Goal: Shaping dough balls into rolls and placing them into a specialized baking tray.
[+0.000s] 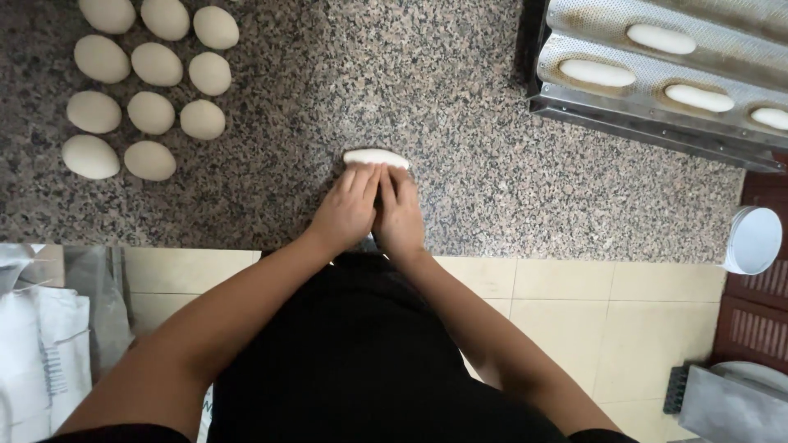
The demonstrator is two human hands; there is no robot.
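Black clothing (361, 361) on the person's torso fills the near middle of the view, with both bare forearms running out from it toward the counter. Beyond lies the speckled granite counter (271, 172), the largest surface here, with pale floor tiles (624, 303) showing below its near edge. At the far right sits a perforated metal baking tray (657, 115) with long channels, holding four shaped dough pieces (597, 73). At the far left, a cluster of round dough balls (152, 112) rests on the granite in rough rows, well apart from the hands. A white round container (753, 239) stands at the right edge, and white sacks (41, 344) lie near left.

The left hand (348, 210) and right hand (398, 215) lie side by side, touching, fingers flat and pressed together — palms down on the counter. Their fingertips rest against a small oblong dough piece (375, 157) in the middle of the granite, just beyond the hands.
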